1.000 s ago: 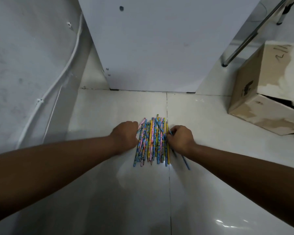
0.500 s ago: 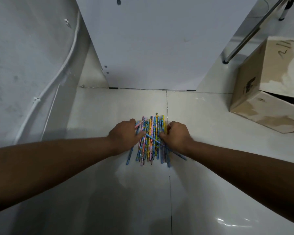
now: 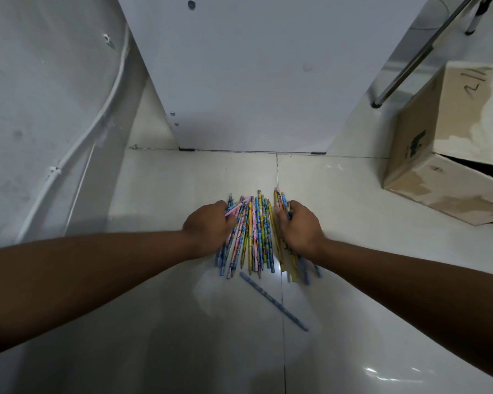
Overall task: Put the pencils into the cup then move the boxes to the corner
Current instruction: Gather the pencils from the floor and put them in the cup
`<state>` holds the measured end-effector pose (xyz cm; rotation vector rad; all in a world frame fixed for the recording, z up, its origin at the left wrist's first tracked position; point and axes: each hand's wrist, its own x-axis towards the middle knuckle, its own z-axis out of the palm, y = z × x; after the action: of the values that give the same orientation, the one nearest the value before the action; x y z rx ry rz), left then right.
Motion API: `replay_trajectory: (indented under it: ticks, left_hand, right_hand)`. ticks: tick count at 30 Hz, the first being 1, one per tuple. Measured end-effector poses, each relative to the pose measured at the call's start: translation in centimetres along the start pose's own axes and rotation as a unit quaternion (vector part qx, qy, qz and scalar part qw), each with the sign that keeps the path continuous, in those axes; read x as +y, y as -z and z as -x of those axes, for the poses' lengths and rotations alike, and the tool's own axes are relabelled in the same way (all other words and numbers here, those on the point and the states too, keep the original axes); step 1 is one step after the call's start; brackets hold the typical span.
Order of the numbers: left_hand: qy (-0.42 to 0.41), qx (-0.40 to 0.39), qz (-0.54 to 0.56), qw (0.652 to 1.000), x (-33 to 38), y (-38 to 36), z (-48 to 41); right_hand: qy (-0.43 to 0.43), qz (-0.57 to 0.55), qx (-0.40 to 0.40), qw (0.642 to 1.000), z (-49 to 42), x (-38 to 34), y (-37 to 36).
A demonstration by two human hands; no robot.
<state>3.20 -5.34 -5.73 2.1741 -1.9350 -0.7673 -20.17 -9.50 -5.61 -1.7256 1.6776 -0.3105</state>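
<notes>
Several colourful patterned pencils (image 3: 256,231) lie side by side in a bundle on the white tiled floor. My left hand (image 3: 208,226) presses against the bundle's left side, fingers curled over a few pencils. My right hand (image 3: 299,228) grips the right side, with yellow and blue pencils under its fingers. One blue pencil (image 3: 273,301) lies alone, slanted, nearer to me than the bundle. A worn cardboard box (image 3: 450,149) sits at the right. No cup is in view.
A white cabinet panel (image 3: 254,72) stands straight ahead. The left wall carries a white cable (image 3: 97,120). A metal leg (image 3: 419,55) slants down behind the box. Open floor tiles (image 3: 182,336) lie between me and the pencils.
Both hands have squeezed the pencils closer together. The blue pencil that lay across the bundle has slipped out and now rests on the floor nearer me.
</notes>
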Motion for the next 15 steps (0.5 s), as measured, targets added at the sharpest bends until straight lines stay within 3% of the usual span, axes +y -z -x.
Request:
replay_trajectory:
  ticks: [5, 8, 11, 15]
  left_hand:
    - [-0.001, 0.010, 0.051, 0.999, -0.2, 0.5, -0.4]
    - [-0.001, 0.028, 0.147, 0.989, 0.0, 1.0, -0.4]
    - [0.017, -0.007, 0.327, 0.945, 0.8, 1.3, -0.5]
    - [0.087, -0.073, 0.431, 0.895, 2.0, 1.5, -1.3]
  right_hand:
    - [-0.045, -0.099, 0.002, 0.994, -0.8, -0.8, 0.7]
    - [-0.066, -0.213, -0.027, 0.974, -0.6, -1.1, 1.0]
    - [-0.086, -0.310, -0.054, 0.945, -0.5, -1.8, 1.6]
    - [-0.117, -0.433, -0.103, 0.888, -1.2, -3.7, 2.3]
